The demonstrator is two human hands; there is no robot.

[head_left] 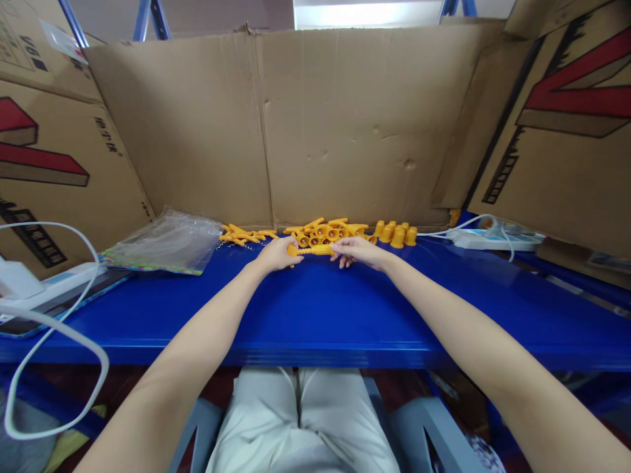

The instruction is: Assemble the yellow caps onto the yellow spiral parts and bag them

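My left hand (277, 255) is closed on the left end of a yellow plastic part with a ribbed neck (315, 250). The part lies level between my two hands, just above the blue table. At its other end, the fingers of my right hand (359, 251) pinch it. Right behind is a heap of yellow pieces (332, 234), several of them hollow cups with their mouths facing me. Left of my left hand are loose yellow branching pieces (244, 234), with small dark metallic bits by them. Several yellow cups (397, 234) stand upside down beyond my right hand.
Clear plastic bags (162, 244) lie on the blue table (315, 309) at the left. A white power strip (493, 239) with a cable sits at the right; another white cable (101, 355) loops at the left. Cardboard panels (365, 125) wall the back and sides.
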